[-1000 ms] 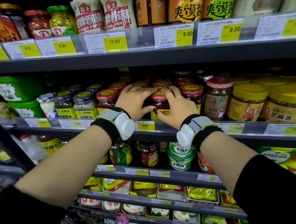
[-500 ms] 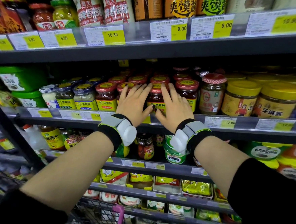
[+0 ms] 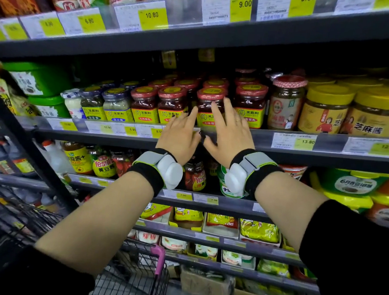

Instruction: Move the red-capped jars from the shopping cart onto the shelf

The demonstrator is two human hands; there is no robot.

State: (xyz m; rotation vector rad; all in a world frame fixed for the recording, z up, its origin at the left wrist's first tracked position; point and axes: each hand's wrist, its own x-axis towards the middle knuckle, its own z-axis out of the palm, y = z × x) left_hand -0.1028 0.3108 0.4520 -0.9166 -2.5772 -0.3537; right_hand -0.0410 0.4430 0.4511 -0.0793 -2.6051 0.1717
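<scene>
Several red-capped jars with yellow labels stand in rows on the middle shelf (image 3: 280, 151). The front one (image 3: 209, 103) stands at the shelf edge between my two hands. My left hand (image 3: 180, 133) hovers just in front of the shelf edge with straight fingers, its fingertips near the jar's label. My right hand (image 3: 229, 129) is flat with fingers spread, its fingertips against the front of the same jar. Neither hand holds anything. The black wire shopping cart (image 3: 134, 270) with a pink handle part sits low in the centre, below my arms; its inside is not visible.
Yellow-lidded sesame paste jars (image 3: 325, 108) and a checked-lid jar (image 3: 285, 100) stand right of the red caps, blue-lidded jars (image 3: 117, 104) and green tubs (image 3: 37, 78) to the left. Shelves above and below are full. A dark upright post (image 3: 27, 147) crosses the left.
Both hands let go of the front jar, opened flat and drew back toward the shelf edge. The camera dipped lower.
</scene>
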